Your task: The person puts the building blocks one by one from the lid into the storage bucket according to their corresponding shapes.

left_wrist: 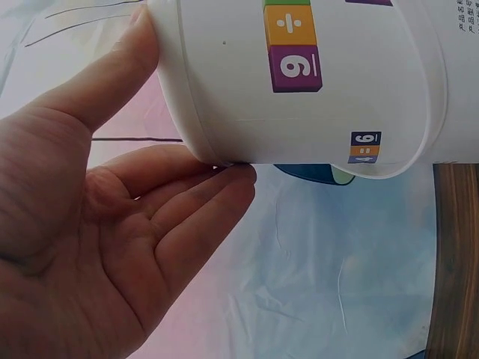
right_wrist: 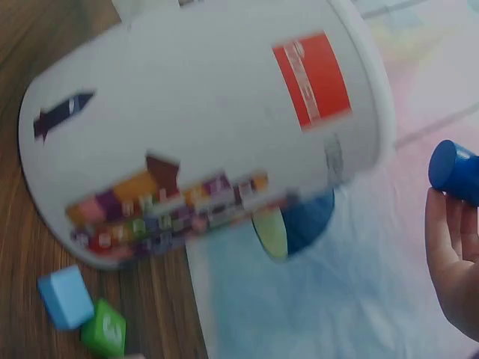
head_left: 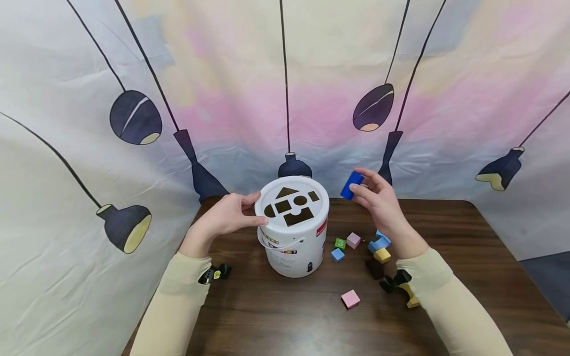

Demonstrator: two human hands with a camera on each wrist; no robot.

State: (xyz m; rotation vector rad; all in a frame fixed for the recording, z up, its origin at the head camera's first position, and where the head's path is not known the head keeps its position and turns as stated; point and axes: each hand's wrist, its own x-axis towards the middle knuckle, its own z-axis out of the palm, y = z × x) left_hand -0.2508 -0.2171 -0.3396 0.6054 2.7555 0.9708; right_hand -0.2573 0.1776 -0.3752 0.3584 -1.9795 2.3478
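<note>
A white bucket point(head_left: 289, 264) stands upright on the table, its white lid point(head_left: 318, 207) cut with holes of several shapes, among them a circle, a triangle and rectangles. My left hand point(head_left: 226, 215) rests at the left of the rim, thumb at the lid's edge. In the left wrist view its fingers point(left_wrist: 202, 217) reach out fairly straight, tips against the bucket's side. To the right of the lid and raised above the table, my right hand point(head_left: 378, 200) pinches a blue cylinder block point(head_left: 352, 185) between thumb and fingers. The right wrist view shows the cylinder's round end.
Right of the bucket lie a green block point(head_left: 340, 243) marked 3, a light blue block point(head_left: 337, 254) and a pale purple one point(head_left: 353, 240). A pink block point(head_left: 350, 299) lies nearer. Under the right forearm are yellow point(head_left: 382, 255) and blue blocks point(head_left: 379, 243). A printed curtain point(head_left: 249, 99) hangs behind.
</note>
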